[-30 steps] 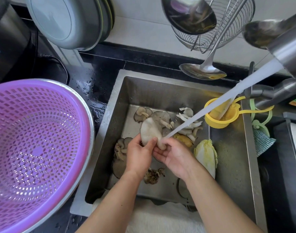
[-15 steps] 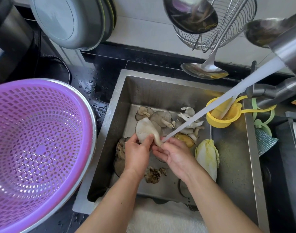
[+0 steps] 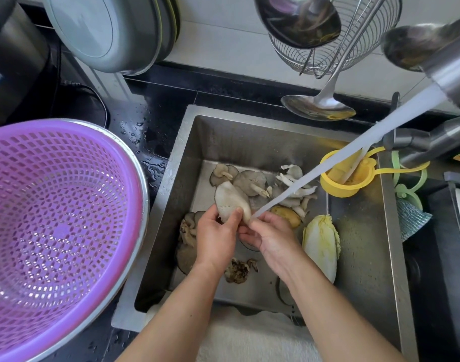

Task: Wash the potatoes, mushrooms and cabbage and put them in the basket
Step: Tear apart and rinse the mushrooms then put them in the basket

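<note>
while water hits it, both hands, left hand [image 3: 215, 237] and right hand [image 3: 272, 237], pinch one mushroom [image 3: 231, 201]; no writing legible.

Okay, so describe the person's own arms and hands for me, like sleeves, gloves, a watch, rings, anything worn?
Both arms are bare as far as the frame shows: no sleeves or cuffs in view. The left hand and right hand wear no gloves, and no watch, bracelet or ring is visible on the sides facing the camera. The fingers' undersides are hidden.
</note>
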`<state>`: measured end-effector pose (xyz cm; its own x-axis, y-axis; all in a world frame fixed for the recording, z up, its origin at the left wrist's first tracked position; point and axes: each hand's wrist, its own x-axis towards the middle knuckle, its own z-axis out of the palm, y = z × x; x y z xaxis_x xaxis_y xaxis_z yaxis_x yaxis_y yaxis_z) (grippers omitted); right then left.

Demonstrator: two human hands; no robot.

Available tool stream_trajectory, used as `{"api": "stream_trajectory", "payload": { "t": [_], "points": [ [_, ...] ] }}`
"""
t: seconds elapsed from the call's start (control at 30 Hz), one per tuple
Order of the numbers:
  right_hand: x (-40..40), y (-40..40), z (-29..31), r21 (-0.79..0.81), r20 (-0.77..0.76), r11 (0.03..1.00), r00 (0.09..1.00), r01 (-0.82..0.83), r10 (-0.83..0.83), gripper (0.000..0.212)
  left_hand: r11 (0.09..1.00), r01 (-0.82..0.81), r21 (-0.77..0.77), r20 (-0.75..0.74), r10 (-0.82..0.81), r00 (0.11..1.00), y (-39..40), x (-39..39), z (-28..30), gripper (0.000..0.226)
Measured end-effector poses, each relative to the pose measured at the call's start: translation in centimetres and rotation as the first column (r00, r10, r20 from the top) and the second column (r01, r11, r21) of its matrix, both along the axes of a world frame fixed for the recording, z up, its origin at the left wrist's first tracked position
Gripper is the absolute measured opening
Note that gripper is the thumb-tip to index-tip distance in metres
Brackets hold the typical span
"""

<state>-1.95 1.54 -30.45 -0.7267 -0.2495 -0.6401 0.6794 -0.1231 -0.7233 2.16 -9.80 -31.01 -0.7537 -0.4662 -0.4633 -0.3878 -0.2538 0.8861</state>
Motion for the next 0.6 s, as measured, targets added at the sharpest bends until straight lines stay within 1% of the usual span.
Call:
{"api": "stream_trajectory", "payload": {
  "t": [0.07,0.13,0.27,0.33,0.4,0.5,0.6],
  "points": [
    [-0.04,0.0,-0.13,0.023,-0.014,1.0,1.0,-0.005,0.006,0.019,1.0,0.001,-0.006,-0.002,-0.001,1.0,0.0,0.03,0.04,0.008],
    [0.03,0.11,-0.2,0.0,-0.007,1.0,1.0,-0.013,0.013,0.023,1.0,0.003,-0.011,-0.005,-0.003,1.0,0.0,0.07,0.05,0.008],
    [0.11,0.05,-0.39,-0.049,0.0,0.999,1.0,-0.011,0.011,0.011,1.0,-0.005,-0.009,-0.008,0.005,1.0,-0.08,-0.04,-0.11,0.008],
    [-0.04,0.01,-0.69,-0.007,-0.02,1.0,1.0,-0.005,0.005,0.011,1.0,0.005,-0.016,-0.015,-0.005,1.0,-0.03,0.02,-0.03,0.008],
    [-0.18,0.03,-0.85,0.036,-0.032,0.999,0.999,0.002,-0.001,0.016,1.0,0.015,-0.013,-0.024,-0.015,1.0,0.04,0.09,0.06,0.007],
    [-0.16,0.19,-0.62,-0.047,0.002,0.999,1.0,0.0,0.0,0.024,1.0,0.012,-0.016,-0.022,-0.012,1.0,0.03,0.07,0.03,0.007],
    [-0.15,0.18,-0.44,-0.085,0.02,0.996,1.0,-0.016,0.018,0.019,1.0,-0.013,-0.022,-0.016,0.013,1.0,-0.16,-0.14,-0.13,0.007]
  ]
}}
